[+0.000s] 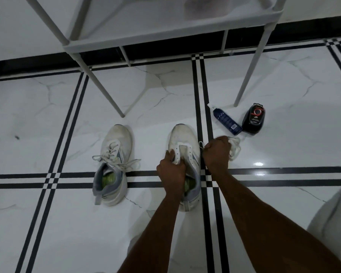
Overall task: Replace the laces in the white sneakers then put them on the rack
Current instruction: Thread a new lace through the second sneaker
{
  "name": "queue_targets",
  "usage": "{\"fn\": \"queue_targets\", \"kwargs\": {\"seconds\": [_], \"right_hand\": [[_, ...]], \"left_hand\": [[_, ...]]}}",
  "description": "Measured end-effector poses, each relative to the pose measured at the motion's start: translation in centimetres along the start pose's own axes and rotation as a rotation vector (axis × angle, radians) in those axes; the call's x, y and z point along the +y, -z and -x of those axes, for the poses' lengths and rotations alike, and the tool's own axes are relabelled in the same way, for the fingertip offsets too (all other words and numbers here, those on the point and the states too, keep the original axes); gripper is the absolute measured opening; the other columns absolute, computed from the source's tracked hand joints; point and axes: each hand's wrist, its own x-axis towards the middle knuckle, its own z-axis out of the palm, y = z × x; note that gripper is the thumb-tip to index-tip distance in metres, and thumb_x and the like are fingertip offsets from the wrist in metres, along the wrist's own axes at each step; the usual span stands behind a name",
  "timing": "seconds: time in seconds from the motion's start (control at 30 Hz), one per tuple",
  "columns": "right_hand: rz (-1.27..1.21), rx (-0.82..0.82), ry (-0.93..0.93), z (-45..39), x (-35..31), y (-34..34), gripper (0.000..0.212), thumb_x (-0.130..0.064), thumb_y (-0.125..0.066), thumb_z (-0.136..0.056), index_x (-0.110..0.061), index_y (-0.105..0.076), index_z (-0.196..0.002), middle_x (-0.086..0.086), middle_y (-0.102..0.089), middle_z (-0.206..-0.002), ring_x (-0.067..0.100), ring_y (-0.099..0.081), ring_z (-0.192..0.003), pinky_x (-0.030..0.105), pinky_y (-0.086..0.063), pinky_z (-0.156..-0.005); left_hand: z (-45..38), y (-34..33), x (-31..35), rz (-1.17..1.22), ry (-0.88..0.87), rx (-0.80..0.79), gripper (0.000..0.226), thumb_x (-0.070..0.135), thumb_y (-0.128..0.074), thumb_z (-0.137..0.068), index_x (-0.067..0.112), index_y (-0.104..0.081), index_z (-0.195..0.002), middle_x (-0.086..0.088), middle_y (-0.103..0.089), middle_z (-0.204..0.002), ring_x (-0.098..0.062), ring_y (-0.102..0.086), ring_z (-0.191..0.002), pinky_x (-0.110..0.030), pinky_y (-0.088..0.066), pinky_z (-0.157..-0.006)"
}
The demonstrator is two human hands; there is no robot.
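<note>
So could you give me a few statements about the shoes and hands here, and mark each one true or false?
1. The left sneaker has its lace threaded. True.
2. The right sneaker is fully laced. False: its eyelets show bare.
3. The right hand grips a white lace. True.
4. The left hand rests flat on the floor. False: it holds the right sneaker's tongue area.
5. Both sneakers sit on the rack. False: they stand on the floor before it.

Home entryway: glossy marble-look floor tiles [283,85] with black stripes, white shoe rack [126,39], sneakers [114,164], polish [253,121], spray bottle [226,121].
</note>
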Motion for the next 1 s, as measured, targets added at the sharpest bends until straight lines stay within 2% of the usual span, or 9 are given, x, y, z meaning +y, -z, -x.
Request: {"fn": "queue_targets", "kwargs": {"seconds": [0.17,0.3,0.43,0.57,0.63,0.73,0.83,0.93,1.0], "right_hand": [[0.028,-0.149,-0.16,-2.1,-2.3,3.2,0.039,-0.047,-0.062,-0.079,-0.014,-0.077,-0.093,0.008,-0.074,-0.099,0.029,-0.066,-0.099,0.041,-0.053,-0.092],[-0.048,-0.312,-0.21,-3.6,-4.2,8.1,0.029,-0.035,-0.069,-0.084,-0.013,-0.072,-0.102,0.008,-0.071,-0.109,0.021,-0.063,-0.099,0.042,-0.049,-0.099],[-0.212,-0.453,0.008,-3.3,-6.7,12.4,0.019,-0.02,-0.073,-0.087,-0.007,-0.075,-0.101,0.011,-0.073,-0.109,0.023,-0.066,-0.101,0.037,-0.05,-0.097],[-0.153,-0.524,0.242,-2.9,-8.5,13.0,0.014,-0.012,-0.074,-0.086,-0.002,-0.074,-0.096,0.006,-0.075,-0.096,0.018,-0.07,-0.092,0.025,-0.053,-0.083],[-0.131,-0.532,0.31,-2.9,-8.9,12.9,0.012,-0.014,-0.075,-0.086,-0.006,-0.074,-0.095,0.003,-0.074,-0.094,0.014,-0.068,-0.091,0.028,-0.052,-0.085],[-0.087,-0.469,0.331,-3.2,-8.5,12.7,0.01,-0.023,-0.077,-0.085,-0.014,-0.075,-0.09,-0.002,-0.073,-0.095,0.011,-0.066,-0.091,0.027,-0.051,-0.086],[-0.107,-0.433,0.252,-3.3,-7.3,12.3,0.01,-0.021,-0.078,-0.085,-0.013,-0.076,-0.091,-0.004,-0.072,-0.093,0.007,-0.063,-0.088,0.018,-0.047,-0.075],[-0.048,-0.446,0.206,-3.1,-5.8,11.6,0.015,-0.019,-0.075,-0.087,-0.009,-0.076,-0.098,-0.005,-0.069,-0.093,0.004,-0.061,-0.083,0.009,-0.042,-0.064],[-0.021,-0.452,0.268,-2.6,-5.4,10.8,0.03,-0.018,-0.076,-0.086,-0.009,-0.072,-0.114,-0.004,-0.066,-0.113,0.008,-0.061,-0.102,0.011,-0.044,-0.083]], "left_hand": [[-0.1,0.3,-0.3,0.015,-0.026,-0.016,0.038,0.024,-0.075,-0.088,0.008,-0.071,-0.122,-0.009,-0.076,-0.109,-0.025,-0.072,-0.098,-0.037,-0.057,-0.092],[0.0,1.1,0.0,0.029,-0.009,-0.091,0.055,0.035,-0.08,-0.083,0.013,-0.065,-0.13,-0.006,-0.07,-0.125,-0.027,-0.065,-0.114,-0.04,-0.053,-0.098],[-2.0,3.1,1.7,-0.103,-0.055,-0.156,0.069,0.056,-0.08,-0.076,0.022,-0.06,-0.132,-0.003,-0.055,-0.139,-0.028,-0.046,-0.132,-0.047,-0.039,-0.112],[-4.9,4.2,5.5,0.067,-0.463,-0.272,0.063,0.032,-0.079,-0.086,0.019,-0.051,-0.141,-0.002,-0.049,-0.147,-0.018,-0.039,-0.138,-0.029,-0.027,-0.115],[-6.0,4.2,6.6,0.023,-0.539,-0.448,0.05,0.031,-0.075,-0.091,0.018,-0.057,-0.136,-0.001,-0.057,-0.141,-0.014,-0.049,-0.129,-0.035,-0.038,-0.113],[-6.4,4.6,7.1,0.051,-0.503,-0.577,0.018,0.023,-0.064,-0.099,0.01,-0.072,-0.107,-0.001,-0.076,-0.099,-0.013,-0.07,-0.093,-0.038,-0.055,-0.093],[-6.6,4.6,6.2,0.052,-0.442,-0.558,0.018,0.017,-0.06,-0.101,0.008,-0.074,-0.101,-0.003,-0.075,-0.082,-0.008,-0.069,-0.071,-0.023,-0.056,-0.076],[-7.4,4.9,5.0,-0.033,-0.449,-0.449,0.016,0.013,-0.06,-0.1,0.008,-0.075,-0.099,0.002,-0.074,-0.08,-0.002,-0.065,-0.069,-0.024,-0.053,-0.076],[-7.7,5.1,4.5,-0.041,-0.454,-0.447,0.018,0.006,-0.057,-0.099,0.008,-0.075,-0.101,0.002,-0.074,-0.081,-0.006,-0.066,-0.07,-0.025,-0.054,-0.076]]}}
